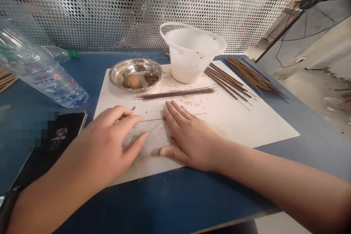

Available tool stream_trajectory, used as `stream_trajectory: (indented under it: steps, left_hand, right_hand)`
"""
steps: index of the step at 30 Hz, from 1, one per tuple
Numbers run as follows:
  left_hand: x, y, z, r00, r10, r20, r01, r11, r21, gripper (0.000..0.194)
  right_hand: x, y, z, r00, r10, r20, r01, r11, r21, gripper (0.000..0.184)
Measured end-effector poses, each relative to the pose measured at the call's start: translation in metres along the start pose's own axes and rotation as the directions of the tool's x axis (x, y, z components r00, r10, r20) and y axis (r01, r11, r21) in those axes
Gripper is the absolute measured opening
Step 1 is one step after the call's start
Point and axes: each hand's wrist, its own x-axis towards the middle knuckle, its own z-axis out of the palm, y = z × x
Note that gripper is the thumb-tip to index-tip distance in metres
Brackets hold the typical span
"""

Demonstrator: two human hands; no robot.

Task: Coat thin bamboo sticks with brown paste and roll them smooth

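Note:
My right hand [192, 137] lies flat on the white sheet [255, 124], fingers stretched out and thumb apart. Under its fingers runs a thin dark stick [152, 120], its far end showing to the right. My left hand [109, 140] hovers by the stick's left end, the index fingertip at or very near it. The left thumb is held away from the fingers, with nothing visible between them. Just beyond both hands lies a bundle of thin bare sticks [177, 94]. A metal bowl [113, 80] behind it holds a brown dough-like lump [132, 81] and small brown pieces [150, 78].
A white plastic bucket [186, 62] stands at the back of the sheet. Brown coated sticks [229, 82] lie right of it, with a bigger pile [252, 76] beyond. At left are a water bottle [52, 76] and a phone [59, 139]. Perforated metal [109, 14] rises behind.

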Motion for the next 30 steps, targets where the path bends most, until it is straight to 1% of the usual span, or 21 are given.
stream_trajectory:
  steps: [3, 6, 9, 12, 14, 16, 20, 22, 24, 26, 28, 30]
  left_hand:
    - [-0.001, 0.001, 0.0, 1.0, 0.015, -0.007, -0.016, 1.0, -0.012, 0.042]
    - [-0.001, 0.001, 0.001, 1.0, 0.009, 0.022, -0.008, 0.999, -0.048, 0.042]
    - [0.001, -0.002, 0.004, 0.997, -0.019, 0.075, 0.025, 0.997, -0.074, 0.041]
    - [0.004, -0.006, 0.004, 0.995, -0.033, 0.097, 0.039, 0.997, -0.061, 0.043]
    - [0.006, -0.007, 0.003, 0.995, -0.027, 0.1, 0.033, 0.998, -0.053, 0.043]
    - [0.006, -0.008, 0.002, 0.994, -0.016, 0.109, 0.023, 0.998, -0.057, 0.042]
    - [0.006, -0.008, 0.0, 0.995, -0.004, 0.104, 0.009, 0.999, -0.049, 0.044]
    - [0.007, -0.008, -0.001, 0.995, -0.01, 0.098, 0.013, 0.999, -0.032, 0.045]
    - [0.009, -0.008, -0.002, 0.994, -0.025, 0.103, 0.027, 1.0, -0.015, 0.046]
    - [0.011, -0.008, -0.003, 0.994, -0.04, 0.103, 0.04, 0.999, -0.001, 0.046]
    - [0.013, -0.008, -0.004, 0.994, -0.053, 0.098, 0.052, 0.999, 0.013, 0.046]
    - [0.014, -0.008, -0.005, 0.994, -0.065, 0.086, 0.062, 0.998, 0.032, 0.046]
  right_hand:
    - [-0.016, -0.012, -0.006, 1.0, -0.018, 0.022, 0.018, 1.0, -0.023, 0.104]
    - [-0.03, -0.027, -0.005, 0.999, -0.024, 0.025, 0.026, 0.998, -0.05, 0.102]
    - [-0.021, -0.027, 0.004, 1.0, -0.014, 0.023, 0.016, 0.996, -0.084, 0.108]
    - [-0.001, -0.014, 0.01, 0.999, -0.015, 0.034, 0.018, 0.996, -0.089, 0.113]
    - [0.004, -0.007, 0.011, 0.998, -0.038, 0.041, 0.041, 0.997, -0.072, 0.113]
    - [-0.002, -0.008, 0.01, 0.997, -0.062, 0.039, 0.064, 0.996, -0.061, 0.112]
    - [-0.03, -0.029, 0.005, 0.998, -0.059, 0.021, 0.061, 0.996, -0.06, 0.11]
    - [-0.033, -0.035, 0.006, 0.999, -0.04, 0.004, 0.041, 0.997, -0.066, 0.111]
    - [-0.021, -0.031, 0.009, 1.0, -0.009, -0.012, 0.008, 0.998, -0.068, 0.112]
    - [-0.001, -0.017, 0.011, 0.999, 0.028, -0.019, -0.029, 0.998, -0.056, 0.11]
    - [0.017, -0.001, 0.011, 1.0, 0.005, -0.018, -0.005, 1.0, -0.022, 0.108]
    - [0.022, 0.008, 0.01, 1.0, -0.018, -0.019, 0.018, 1.0, 0.002, 0.109]
